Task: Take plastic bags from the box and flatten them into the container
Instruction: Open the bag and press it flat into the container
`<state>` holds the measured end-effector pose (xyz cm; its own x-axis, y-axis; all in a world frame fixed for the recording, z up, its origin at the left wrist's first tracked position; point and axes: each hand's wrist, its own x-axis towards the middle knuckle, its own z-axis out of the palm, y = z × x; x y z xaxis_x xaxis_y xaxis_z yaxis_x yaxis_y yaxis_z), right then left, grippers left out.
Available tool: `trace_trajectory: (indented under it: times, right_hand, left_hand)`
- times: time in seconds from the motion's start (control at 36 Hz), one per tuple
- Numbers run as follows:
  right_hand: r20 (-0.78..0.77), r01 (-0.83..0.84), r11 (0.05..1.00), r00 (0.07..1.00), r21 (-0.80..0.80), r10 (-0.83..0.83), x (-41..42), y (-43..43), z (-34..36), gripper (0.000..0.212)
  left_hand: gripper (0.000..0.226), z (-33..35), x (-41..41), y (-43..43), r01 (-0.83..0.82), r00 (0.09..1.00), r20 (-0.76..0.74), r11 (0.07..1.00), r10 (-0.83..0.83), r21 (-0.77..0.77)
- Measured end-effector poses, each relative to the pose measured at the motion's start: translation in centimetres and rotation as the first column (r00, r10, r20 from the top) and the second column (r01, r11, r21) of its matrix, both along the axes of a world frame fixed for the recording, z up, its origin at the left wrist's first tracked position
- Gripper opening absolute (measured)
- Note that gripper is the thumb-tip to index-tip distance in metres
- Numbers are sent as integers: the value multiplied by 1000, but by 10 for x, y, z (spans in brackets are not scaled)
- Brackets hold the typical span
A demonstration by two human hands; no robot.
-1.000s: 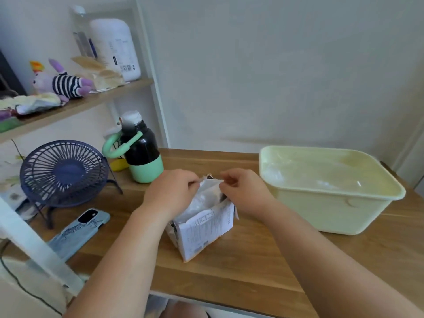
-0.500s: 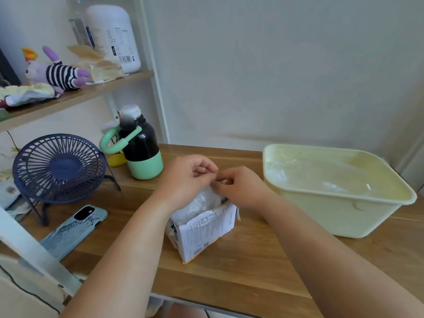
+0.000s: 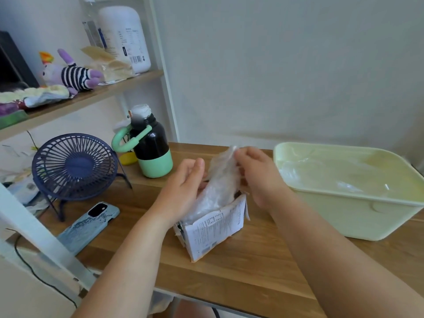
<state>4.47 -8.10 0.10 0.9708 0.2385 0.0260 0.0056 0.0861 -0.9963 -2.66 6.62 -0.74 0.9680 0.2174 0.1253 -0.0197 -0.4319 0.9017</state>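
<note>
A small white printed box [image 3: 213,228] stands open-topped on the wooden table. A crumpled clear plastic bag [image 3: 220,182] sticks up out of it. My right hand [image 3: 259,177] pinches the bag's top end and holds it above the box. My left hand [image 3: 183,191] rests against the bag's left side at the box mouth, fingers loosely extended. To the right sits the pale yellow container [image 3: 358,223], with clear plastic bags [image 3: 321,177] lying flat inside.
A black and mint bottle [image 3: 150,150] stands behind the box, a dark blue desk fan [image 3: 73,166] at the left, and a phone [image 3: 89,226] lies near the table's left front edge. A shelf [image 3: 75,99] above holds toys and a white jug.
Both hands were pinching the bag low at the box mouth. My right hand has since lifted the bag up out of the box, and my left hand has loosened its fingers.
</note>
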Motion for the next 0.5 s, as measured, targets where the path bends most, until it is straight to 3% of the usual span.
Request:
trace_trajectory:
  times: [0.08, 0.17, 0.22, 0.31, 0.36, 0.42, 0.5]
  right_hand:
    - [-15, 351, 914, 935, 202, -355, 4, -8, 14, 30]
    - [57, 463, 843, 867, 274, -494, 2, -25, 31, 30]
    - [132, 450, 865, 865, 223, -484, 0, -33, 38, 31]
    - [165, 303, 942, 931, 143, -324, -8, -44, 44, 24]
    - [177, 204, 976, 961, 72, -214, -13, -49, 44, 23]
    - [207, 216, 976, 956, -7, -210, -18, -55, 43, 26]
    - [223, 290, 956, 935, -42, -274, -22, -68, 43, 25]
  left_hand:
    - [75, 1, 1, -3, 55, 997, -64, 996, -50, 70]
    - [80, 5, 0, -9, 80, 996, -47, 990, -75, 119]
    - [69, 12, 1, -16, 54, 998, 29, 984, -60, 171]
    - [70, 23, 2, -34, 97, 987, 115, 981, -116, 166]
    - [50, 28, 3, -46, 165, 975, 121, 974, -184, 155]
    - [11, 30, 4, -59, 158, 963, 194, 977, -185, 146]
    - [12, 30, 8, -68, 105, 967, 233, 995, -101, -2]
